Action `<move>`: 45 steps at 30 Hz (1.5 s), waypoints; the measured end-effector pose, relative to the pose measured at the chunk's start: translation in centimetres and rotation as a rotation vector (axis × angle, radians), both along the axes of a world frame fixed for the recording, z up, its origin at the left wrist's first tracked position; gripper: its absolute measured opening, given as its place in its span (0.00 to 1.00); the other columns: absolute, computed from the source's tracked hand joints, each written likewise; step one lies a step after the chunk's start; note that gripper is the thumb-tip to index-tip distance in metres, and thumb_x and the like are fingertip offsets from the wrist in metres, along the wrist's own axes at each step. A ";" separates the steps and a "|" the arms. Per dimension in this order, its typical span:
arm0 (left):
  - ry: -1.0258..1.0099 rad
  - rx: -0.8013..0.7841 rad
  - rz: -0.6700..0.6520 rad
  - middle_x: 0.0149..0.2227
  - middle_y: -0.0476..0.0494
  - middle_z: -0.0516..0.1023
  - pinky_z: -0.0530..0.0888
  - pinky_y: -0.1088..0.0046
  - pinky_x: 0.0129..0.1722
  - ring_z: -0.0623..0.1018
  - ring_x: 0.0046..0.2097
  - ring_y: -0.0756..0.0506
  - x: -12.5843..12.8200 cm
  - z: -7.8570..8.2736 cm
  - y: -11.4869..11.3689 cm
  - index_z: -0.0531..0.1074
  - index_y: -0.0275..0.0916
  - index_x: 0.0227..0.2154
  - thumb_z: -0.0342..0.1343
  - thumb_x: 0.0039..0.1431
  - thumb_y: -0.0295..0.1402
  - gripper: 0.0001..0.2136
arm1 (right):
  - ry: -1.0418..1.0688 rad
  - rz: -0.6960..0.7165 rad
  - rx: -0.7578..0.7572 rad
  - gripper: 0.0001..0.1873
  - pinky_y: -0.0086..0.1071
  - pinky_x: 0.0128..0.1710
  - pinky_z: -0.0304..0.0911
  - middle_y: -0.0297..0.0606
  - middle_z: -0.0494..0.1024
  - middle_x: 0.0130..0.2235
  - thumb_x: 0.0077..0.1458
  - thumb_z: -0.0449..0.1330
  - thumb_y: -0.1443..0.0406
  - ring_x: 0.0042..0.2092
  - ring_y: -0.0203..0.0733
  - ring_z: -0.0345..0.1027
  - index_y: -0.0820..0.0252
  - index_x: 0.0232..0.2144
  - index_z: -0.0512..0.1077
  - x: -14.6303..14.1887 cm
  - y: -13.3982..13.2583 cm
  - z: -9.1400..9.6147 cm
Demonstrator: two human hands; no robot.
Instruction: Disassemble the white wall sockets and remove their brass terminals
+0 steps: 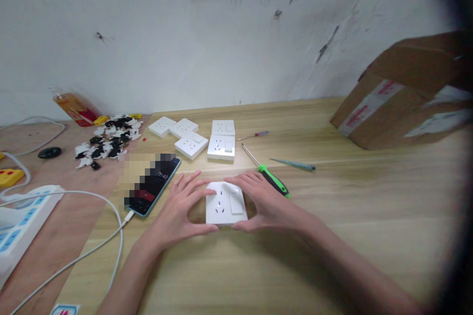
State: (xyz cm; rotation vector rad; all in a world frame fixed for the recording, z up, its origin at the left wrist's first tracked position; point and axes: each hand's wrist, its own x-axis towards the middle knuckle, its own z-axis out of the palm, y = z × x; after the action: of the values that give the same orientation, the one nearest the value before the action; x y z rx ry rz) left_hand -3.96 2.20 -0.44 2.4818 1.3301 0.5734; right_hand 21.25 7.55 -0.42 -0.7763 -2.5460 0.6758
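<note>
A white wall socket with a switch (225, 203) lies face up on the wooden table (332, 226). My left hand (181, 211) grips its left and lower edge, thumb under the front edge and fingers curled along the side. My right hand (262, 203) holds the right edge, fingers reaching over the top right corner. Both hands are closed on the socket. A green-handled screwdriver (271, 179) lies just beyond my right hand.
Several more white sockets (192, 139) lie farther back. A phone (153, 184) on a white cable lies left of my hands. A pile of small black and white parts (109, 140), a power strip (18, 224), two thin screwdrivers (293, 164) and a cardboard box (406, 93) surround the area.
</note>
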 end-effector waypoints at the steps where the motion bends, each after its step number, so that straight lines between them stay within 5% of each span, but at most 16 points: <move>1: 0.006 -0.001 0.004 0.59 0.39 0.68 0.50 0.44 0.64 0.56 0.66 0.34 0.0 0.0 0.0 0.68 0.46 0.51 0.63 0.50 0.48 0.26 | -0.012 -0.003 -0.002 0.41 0.44 0.55 0.52 0.44 0.72 0.52 0.42 0.68 0.51 0.53 0.52 0.61 0.58 0.56 0.62 0.0 0.0 -0.1; 16: 0.013 0.035 0.029 0.60 0.43 0.67 0.51 0.44 0.64 0.56 0.66 0.35 -0.9 -0.2 0.2 0.69 0.47 0.51 0.61 0.55 0.44 0.21 | -0.013 -0.065 0.063 0.33 0.45 0.51 0.55 0.45 0.73 0.48 0.47 0.65 0.49 0.51 0.51 0.62 0.57 0.52 0.68 -0.5 -0.2 -0.2; 45: 0.056 0.099 0.033 0.57 0.48 0.70 0.50 0.44 0.64 0.61 0.63 0.38 -0.4 -0.2 0.1 0.72 0.50 0.49 0.54 0.62 0.40 0.13 | -0.010 -0.067 0.076 0.33 0.46 0.51 0.54 0.44 0.73 0.51 0.43 0.66 0.49 0.51 0.52 0.63 0.55 0.50 0.68 -0.3 -0.5 -0.6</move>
State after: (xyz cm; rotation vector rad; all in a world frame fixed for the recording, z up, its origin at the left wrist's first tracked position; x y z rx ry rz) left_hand -4.41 2.25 -0.63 2.5769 1.3976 0.5952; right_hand 20.99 7.06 -1.00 -0.8376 -2.5262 0.5522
